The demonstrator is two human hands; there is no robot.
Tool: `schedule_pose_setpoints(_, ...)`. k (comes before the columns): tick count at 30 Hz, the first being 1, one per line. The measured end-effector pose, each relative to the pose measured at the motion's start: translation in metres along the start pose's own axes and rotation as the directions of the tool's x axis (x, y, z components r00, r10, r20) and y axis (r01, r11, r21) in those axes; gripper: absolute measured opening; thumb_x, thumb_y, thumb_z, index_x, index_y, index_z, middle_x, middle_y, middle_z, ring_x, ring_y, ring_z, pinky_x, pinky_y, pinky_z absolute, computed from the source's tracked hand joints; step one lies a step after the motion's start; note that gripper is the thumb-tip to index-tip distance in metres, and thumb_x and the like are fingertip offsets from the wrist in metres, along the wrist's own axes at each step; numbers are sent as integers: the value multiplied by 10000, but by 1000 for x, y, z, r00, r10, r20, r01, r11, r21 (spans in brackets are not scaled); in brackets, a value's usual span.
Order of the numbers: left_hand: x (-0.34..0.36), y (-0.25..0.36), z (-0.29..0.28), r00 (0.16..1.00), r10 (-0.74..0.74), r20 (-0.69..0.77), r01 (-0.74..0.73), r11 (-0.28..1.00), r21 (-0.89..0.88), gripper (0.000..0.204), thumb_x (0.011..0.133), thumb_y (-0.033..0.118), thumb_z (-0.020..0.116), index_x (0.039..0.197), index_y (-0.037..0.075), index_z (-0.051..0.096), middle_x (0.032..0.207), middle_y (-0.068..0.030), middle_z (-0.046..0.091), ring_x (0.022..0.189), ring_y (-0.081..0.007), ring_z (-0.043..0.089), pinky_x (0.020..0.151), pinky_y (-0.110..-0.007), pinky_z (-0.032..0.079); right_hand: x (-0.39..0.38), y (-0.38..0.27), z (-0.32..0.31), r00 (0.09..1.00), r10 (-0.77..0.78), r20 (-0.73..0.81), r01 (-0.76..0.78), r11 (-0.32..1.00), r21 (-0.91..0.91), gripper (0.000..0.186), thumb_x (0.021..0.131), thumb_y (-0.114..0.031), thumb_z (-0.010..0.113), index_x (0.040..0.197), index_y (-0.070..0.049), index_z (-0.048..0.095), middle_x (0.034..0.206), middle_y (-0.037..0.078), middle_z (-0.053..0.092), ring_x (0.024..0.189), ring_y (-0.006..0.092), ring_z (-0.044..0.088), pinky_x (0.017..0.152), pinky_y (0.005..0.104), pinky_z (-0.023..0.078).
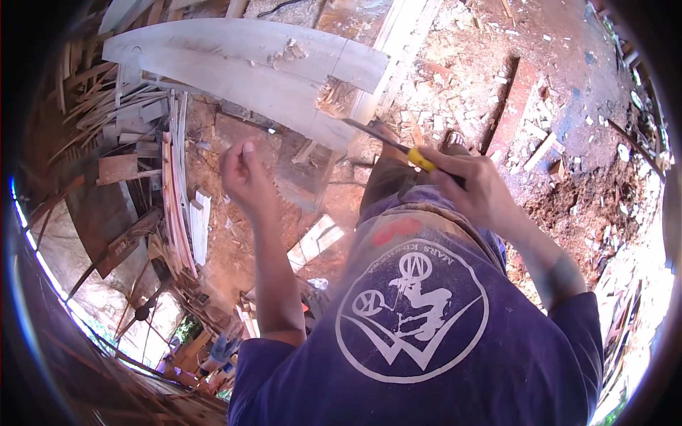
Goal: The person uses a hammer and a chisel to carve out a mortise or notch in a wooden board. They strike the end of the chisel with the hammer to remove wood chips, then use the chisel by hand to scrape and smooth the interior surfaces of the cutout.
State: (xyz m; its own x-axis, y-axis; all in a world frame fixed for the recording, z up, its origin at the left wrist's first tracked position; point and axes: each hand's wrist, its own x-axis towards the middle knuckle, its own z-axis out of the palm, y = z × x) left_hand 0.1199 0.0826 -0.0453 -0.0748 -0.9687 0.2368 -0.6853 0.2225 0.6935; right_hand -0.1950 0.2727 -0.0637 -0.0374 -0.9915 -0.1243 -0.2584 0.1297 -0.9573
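Note:
My right hand (472,181) is wrapped round the handle of a chisel (421,160), yellow and black with a narrow dark blade. The blade points up and to the left. Its tip lies by the rough, chipped notch in a long pale curved board (234,50); whether it touches the wood I cannot tell. Wood chips (291,50) lie on the board's upper face. My left hand (245,170) is raised below the board, apart from it, with the fingers curled in and nothing visible in them.
Stacked strips and offcuts (135,113) crowd the left side. A light plank (408,42) runs past the board's right end. Scattered chips cover the ground (483,64), and a reddish-brown beam (515,99) lies to the right. A short pale offcut (315,241) is between my arms.

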Motion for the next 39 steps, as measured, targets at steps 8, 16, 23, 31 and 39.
schedule_pose_setpoints(8, -5, 5, 1, 999, 15, 50, -15, 1000, 10, 176, 1017, 129, 618, 1061, -12, 714, 1025, -73, 624, 884, -154, 602, 786, -301, 496, 7, -7, 1, 999, 49, 15, -49, 999, 7, 385, 958, -81, 624, 1331, 9, 661, 794, 217, 687, 650, 290, 665, 664, 419, 528)
schedule_pose_setpoints(16, -8, -4, 1, 991, -117, 64, 121, 991, -64, 150, 1011, 88, 616, 1062, -20, 707, 1022, -68, 618, 896, -150, 598, 801, -299, 496, 38, 7, 18, 1000, -2, 19, 2, 1000, -18, 384, 959, -42, 610, 1338, -22, 667, 786, 196, 689, 562, 268, 632, 593, 400, 522)
schedule_pose_setpoints(23, -11, 10, 21, 991, -64, 115, 71, 996, -52, 142, 1010, 88, 625, 1060, -15, 709, 1046, -62, 627, 908, -135, 591, 809, -287, 485, 24, 21, 46, 997, 41, -61, -35, 994, 100, 419, 1007, -111, 616, 1422, -56, 605, 746, 168, 645, 589, 182, 614, 596, 358, 488)
schedule_pose_setpoints(31, -41, 45, 50, 976, 23, 215, 25, 976, -215, 115, 988, 78, 643, 1024, 0, 720, 965, -46, 645, 778, -108, 540, 691, -288, 459, 13, 12, 28, 913, 378, 155, -405, 787, 466, 378, 1067, -210, 552, 1417, -88, 625, 672, 52, 641, 542, 92, 542, 530, 257, 418)
schedule_pose_setpoints(39, -83, 49, 50, 896, -175, 408, 255, 955, -152, 129, 979, 62, 645, 1053, -11, 720, 943, -56, 703, 788, -105, 602, 722, -265, 487, 4, 26, 20, 996, 73, -58, -72, 997, 12, 383, 944, -87, 683, 1326, -63, 686, 782, 186, 708, 587, 197, 631, 605, 362, 514)
